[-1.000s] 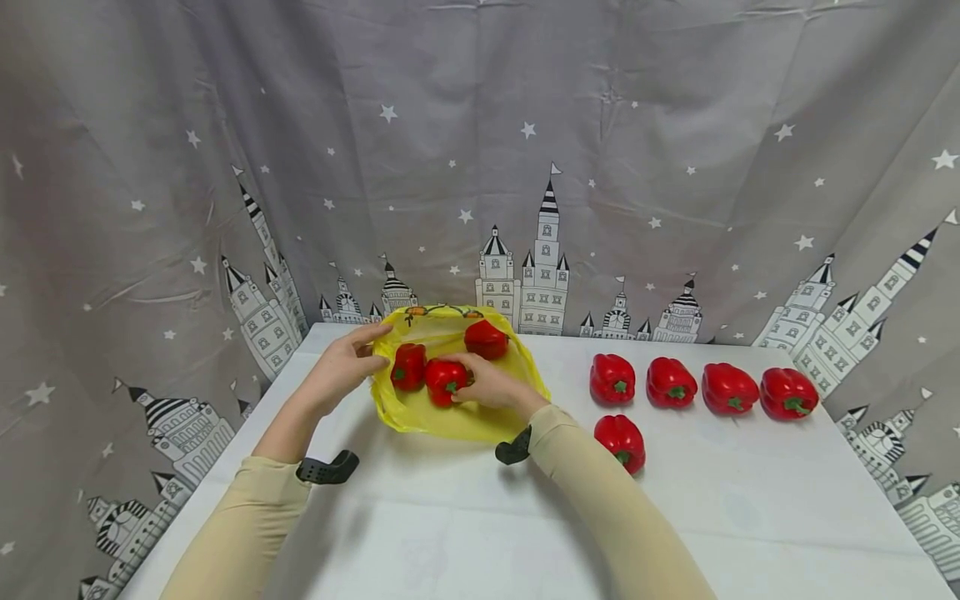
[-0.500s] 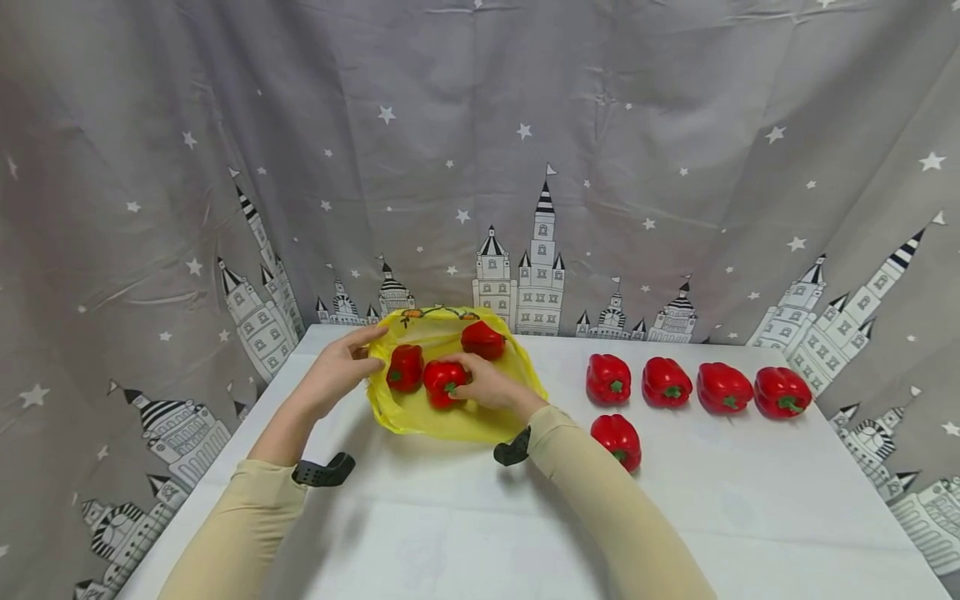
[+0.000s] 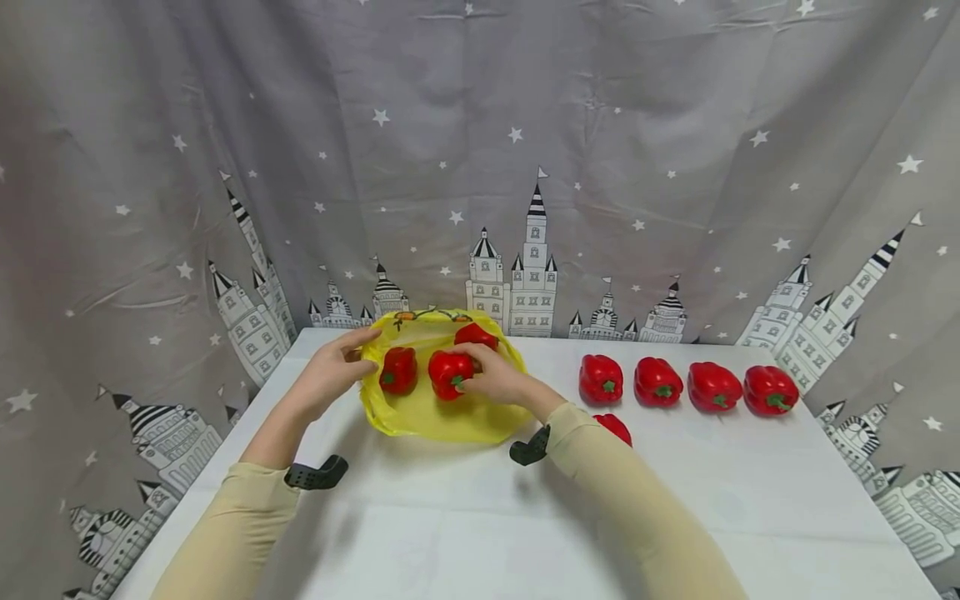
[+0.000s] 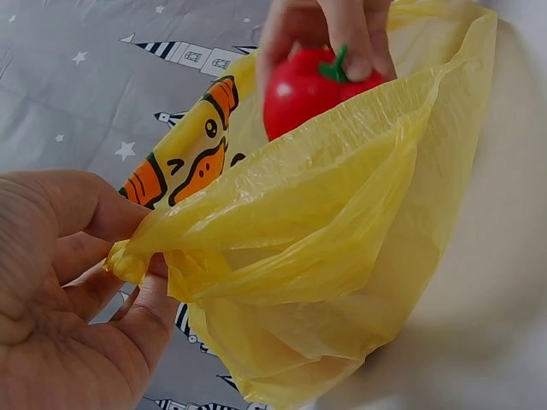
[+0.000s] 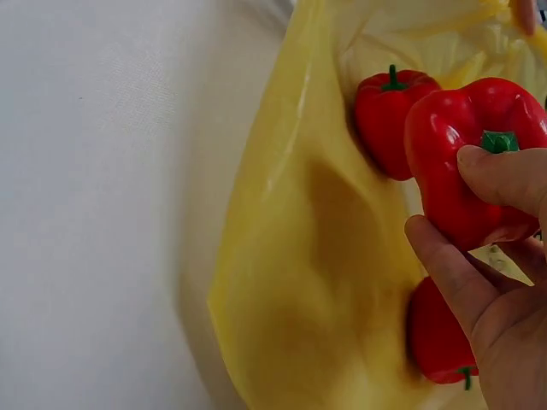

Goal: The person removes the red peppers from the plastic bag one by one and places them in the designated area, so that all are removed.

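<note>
Yellow plastic forms the bag (image 3: 450, 423), whose left edge the left hand (image 3: 333, 367) pinches; within its mouth the right hand (image 3: 501, 379) pinches a red pepper (image 3: 447, 373) near 2 other peppers (image 3: 399, 372). Packing seems in hand; the next move likely calls for gentle release.

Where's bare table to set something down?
The table is bare between the sleeves, in front of the yellow bag, and right of the right sleeve, in front of the row of four peppers. The bag is crowded: the right hand grips one pepper near two others. Another pepper lies half hidden behind the right sleeve.
</note>
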### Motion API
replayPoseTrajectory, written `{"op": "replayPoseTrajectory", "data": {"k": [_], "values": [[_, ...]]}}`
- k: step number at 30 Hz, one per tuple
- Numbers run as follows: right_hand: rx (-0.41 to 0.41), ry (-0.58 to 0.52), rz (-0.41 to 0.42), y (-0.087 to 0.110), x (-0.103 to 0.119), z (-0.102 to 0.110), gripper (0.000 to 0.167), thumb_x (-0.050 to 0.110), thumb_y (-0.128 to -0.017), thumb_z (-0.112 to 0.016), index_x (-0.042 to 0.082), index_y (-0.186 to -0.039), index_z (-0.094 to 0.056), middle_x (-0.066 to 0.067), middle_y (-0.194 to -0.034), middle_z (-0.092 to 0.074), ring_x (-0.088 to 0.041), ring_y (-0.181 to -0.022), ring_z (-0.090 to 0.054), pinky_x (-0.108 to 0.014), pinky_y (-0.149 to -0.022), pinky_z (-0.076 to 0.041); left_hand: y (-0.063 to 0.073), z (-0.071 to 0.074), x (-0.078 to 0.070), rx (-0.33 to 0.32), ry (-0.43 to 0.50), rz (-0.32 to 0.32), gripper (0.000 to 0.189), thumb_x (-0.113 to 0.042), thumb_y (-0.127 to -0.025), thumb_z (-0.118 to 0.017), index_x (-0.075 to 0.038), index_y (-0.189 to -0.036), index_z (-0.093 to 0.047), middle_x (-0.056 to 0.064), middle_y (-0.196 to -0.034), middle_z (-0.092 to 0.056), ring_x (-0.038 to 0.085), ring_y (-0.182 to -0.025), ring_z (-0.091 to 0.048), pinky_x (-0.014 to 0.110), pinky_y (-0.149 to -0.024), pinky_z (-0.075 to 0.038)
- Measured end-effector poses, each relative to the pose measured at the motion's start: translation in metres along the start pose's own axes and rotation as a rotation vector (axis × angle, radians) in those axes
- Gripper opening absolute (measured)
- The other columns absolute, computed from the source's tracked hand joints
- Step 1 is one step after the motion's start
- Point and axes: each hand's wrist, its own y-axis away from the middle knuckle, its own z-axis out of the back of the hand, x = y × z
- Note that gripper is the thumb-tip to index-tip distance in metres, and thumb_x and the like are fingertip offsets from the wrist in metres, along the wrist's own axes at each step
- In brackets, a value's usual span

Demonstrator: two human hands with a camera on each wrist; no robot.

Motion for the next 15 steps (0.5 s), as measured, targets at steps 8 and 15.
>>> {"op": "replayPoseTrajectory", "data": {"k": [8,15], "values": [[-0.013,-0.058,0.015,0.025,0.009,0.019,0.061,0.010,-0.095,-0.071,0.031,-0.148,-0.051,-0.002,-0.148,-0.047,-0.028,-0.133,-0.050,-0.044,-0.105,-0.048,0.000,0.001,0.001,0.011,-0.014,-0.016,0.066,-0.009,-0.096,-0.061,-0.004,-0.158,-0.038,0.015,-0.167,-0.024,0.047,-0.146,-0.031,0.057,-0.111,-0.038],[-0.033,-0.104,-0.003,0.048,0.010,0.037,0.062,0.009,-0.094,-0.072,0.037,-0.146,-0.053,-0.001,-0.152,-0.043,-0.032,-0.135,-0.048,-0.044,-0.100,-0.052,-0.001,0.002,0.003,0.015,-0.018,-0.012,0.066,-0.010,-0.097,-0.061,-0.005,-0.158,-0.037,0.015,-0.167,-0.024,0.047,-0.146,-0.031,0.057,-0.111,-0.038]]}}
